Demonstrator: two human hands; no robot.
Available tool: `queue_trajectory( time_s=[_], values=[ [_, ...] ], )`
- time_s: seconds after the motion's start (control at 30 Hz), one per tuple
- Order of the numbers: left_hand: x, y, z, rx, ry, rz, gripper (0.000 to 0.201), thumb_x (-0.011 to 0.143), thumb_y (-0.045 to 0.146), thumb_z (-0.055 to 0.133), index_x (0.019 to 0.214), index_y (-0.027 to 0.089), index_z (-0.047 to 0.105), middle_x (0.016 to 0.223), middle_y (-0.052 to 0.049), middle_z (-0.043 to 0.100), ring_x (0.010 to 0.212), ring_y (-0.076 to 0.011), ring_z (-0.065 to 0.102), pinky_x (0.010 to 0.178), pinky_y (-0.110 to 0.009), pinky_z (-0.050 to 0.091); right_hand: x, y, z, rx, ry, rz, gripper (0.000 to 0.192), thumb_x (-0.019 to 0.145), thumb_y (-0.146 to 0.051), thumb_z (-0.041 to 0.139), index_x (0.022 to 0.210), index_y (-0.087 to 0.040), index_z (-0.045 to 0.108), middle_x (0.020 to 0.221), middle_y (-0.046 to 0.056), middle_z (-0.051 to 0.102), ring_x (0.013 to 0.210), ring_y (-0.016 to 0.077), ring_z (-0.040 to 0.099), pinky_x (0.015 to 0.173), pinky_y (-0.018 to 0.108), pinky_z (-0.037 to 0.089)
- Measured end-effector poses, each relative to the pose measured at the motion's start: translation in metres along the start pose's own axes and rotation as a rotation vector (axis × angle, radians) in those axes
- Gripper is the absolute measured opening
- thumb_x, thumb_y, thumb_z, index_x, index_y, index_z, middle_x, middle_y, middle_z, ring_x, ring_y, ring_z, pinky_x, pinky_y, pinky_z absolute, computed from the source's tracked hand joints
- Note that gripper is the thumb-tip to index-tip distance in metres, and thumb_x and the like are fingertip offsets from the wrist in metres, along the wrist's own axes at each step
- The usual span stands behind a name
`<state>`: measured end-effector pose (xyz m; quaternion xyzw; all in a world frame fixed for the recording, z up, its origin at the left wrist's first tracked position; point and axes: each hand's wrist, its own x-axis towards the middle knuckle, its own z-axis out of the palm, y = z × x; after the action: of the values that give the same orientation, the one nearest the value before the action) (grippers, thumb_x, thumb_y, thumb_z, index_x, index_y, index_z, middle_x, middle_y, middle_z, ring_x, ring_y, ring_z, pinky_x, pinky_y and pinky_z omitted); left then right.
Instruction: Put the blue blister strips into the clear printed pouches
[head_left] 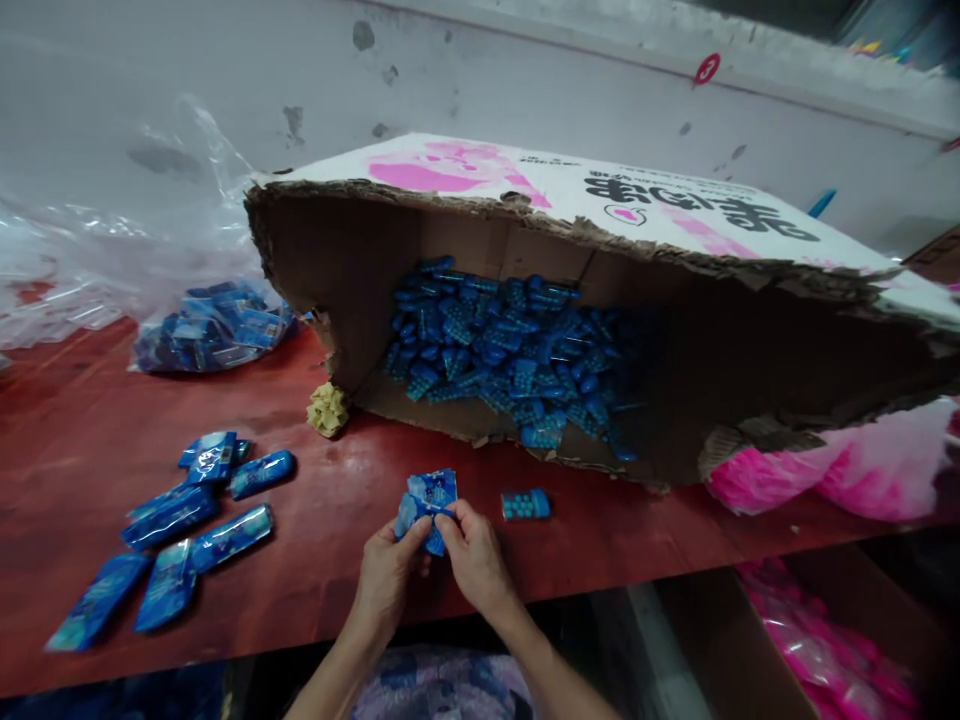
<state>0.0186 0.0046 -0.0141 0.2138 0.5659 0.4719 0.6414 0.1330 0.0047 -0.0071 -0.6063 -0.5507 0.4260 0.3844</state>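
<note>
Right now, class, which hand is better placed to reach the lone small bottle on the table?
Probably the right hand, nearer the small bottle than the left hand, though both hold the blue packet.

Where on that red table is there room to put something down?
The table is bare between the loose packets and left hand, and just right of the lone vial, before the box. Crowded: among the packets at far left.

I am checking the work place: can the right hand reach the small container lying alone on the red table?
Probably yes: the small container lies close to the right hand on the red table, nothing visible between. But that hand pinches the blue packet and may need to release it.
</note>
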Motion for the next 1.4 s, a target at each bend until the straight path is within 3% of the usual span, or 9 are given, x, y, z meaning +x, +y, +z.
queue_trajectory(
  time_s=[0.2,0.3,0.47,0.57,0.7,0.87,1.1,1.27,1.4],
  values=[
    [-0.006,-0.004,0.016,-0.125,-0.004,-0.06,0.028,0.053,0.034,0.074,0.054,0.014,0.055,0.036,0.006,0.05,0.033,-0.0077,0.045,0.034,-0.019,0.036,-0.005,-0.001,0.008,-0.049,0.055,0.015,0.024,0.087,-0.028,0.036,0.069,-0.02,0.05,0.055,-0.005,0.049,0.051,0.0101,0.048,0.048,0.019,0.034],
    [-0.009,0.004,0.016,-0.14,-0.132,-0.164,0.029,0.053,0.036,0.075,0.058,0.013,0.058,0.042,0.002,0.055,0.037,-0.0095,0.05,0.036,-0.02,0.039,-0.003,-0.006,0.0,-0.105,0.044,0.0,0.03,0.089,-0.028,0.035,0.065,-0.02,0.049,0.049,-0.007,0.045,0.046,0.0092,0.045,0.046,0.018,0.033],
    [-0.011,0.014,0.002,-0.089,-0.26,-0.301,0.021,0.057,0.026,0.074,0.063,0.011,0.06,0.053,-0.002,0.062,0.041,-0.009,0.054,0.038,-0.018,0.041,-0.003,-0.01,-0.05,-0.446,0.0,-0.201,0.01,0.084,-0.025,0.052,0.081,-0.021,0.061,0.085,0.002,0.063,0.083,0.0166,0.055,0.074,0.027,0.04],
    [-0.012,0.013,-0.004,-0.09,-0.18,-0.334,0.02,0.06,0.024,0.072,0.06,0.012,0.057,0.051,-0.002,0.061,0.04,-0.0085,0.053,0.037,-0.017,0.04,-0.003,0.005,-0.084,-0.822,0.062,-0.172,0.036,0.08,-0.021,0.057,0.115,-0.027,0.053,0.123,0.01,0.052,0.112,0.0291,0.043,0.085,0.043,0.035],
    [-0.014,0.01,-0.005,-0.102,-0.155,-0.357,0.021,0.062,0.027,0.071,0.06,0.013,0.055,0.047,-0.002,0.06,0.039,-0.0098,0.054,0.035,-0.017,0.04,0.0,0.028,-0.093,-0.971,0.061,-0.16,0.034,0.081,-0.021,0.055,0.115,-0.025,0.054,0.11,0.01,0.058,0.098,0.0277,0.052,0.078,0.039,0.041],
    [-0.013,0.009,-0.003,-0.122,-0.149,-0.31,0.029,0.058,0.033,0.073,0.054,0.014,0.052,0.037,0.003,0.05,0.037,-0.0103,0.052,0.032,-0.017,0.038,0.0,0.03,-0.069,-0.737,0.084,-0.232,0.028,0.078,-0.025,0.058,0.106,-0.022,0.056,0.092,0.006,0.06,0.086,0.0224,0.055,0.077,0.033,0.043],
    [-0.014,0.009,-0.01,-0.115,-0.142,-0.22,0.036,0.059,0.042,0.071,0.051,0.014,0.049,0.036,0.005,0.045,0.039,-0.0112,0.053,0.034,-0.018,0.038,-0.005,0.017,-0.051,-0.282,0.117,-0.105,0.024,0.074,-0.021,0.056,0.098,-0.022,0.056,0.096,0.004,0.061,0.089,0.0197,0.058,0.078,0.031,0.044],
    [-0.016,0.01,-0.014,-0.152,-0.145,-0.279,0.034,0.063,0.044,0.067,0.055,0.014,0.052,0.038,0.002,0.05,0.04,-0.0114,0.054,0.034,-0.018,0.039,-0.012,-0.003,-0.048,0.133,-0.027,0.062,0.019,0.077,-0.026,0.054,0.095,-0.021,0.057,0.089,0.001,0.064,0.078,0.0159,0.06,0.072,0.026,0.047],
    [-0.015,0.01,-0.013,-0.183,-0.136,-0.324,0.032,0.064,0.042,0.067,0.057,0.014,0.053,0.038,0.002,0.052,0.039,-0.0115,0.054,0.034,-0.017,0.04,-0.017,-0.008,-0.044,0.198,-0.044,0.056,0.019,0.078,-0.026,0.053,0.095,-0.021,0.059,0.089,0.0,0.064,0.078,0.0148,0.058,0.071,0.025,0.045]
  ],
)
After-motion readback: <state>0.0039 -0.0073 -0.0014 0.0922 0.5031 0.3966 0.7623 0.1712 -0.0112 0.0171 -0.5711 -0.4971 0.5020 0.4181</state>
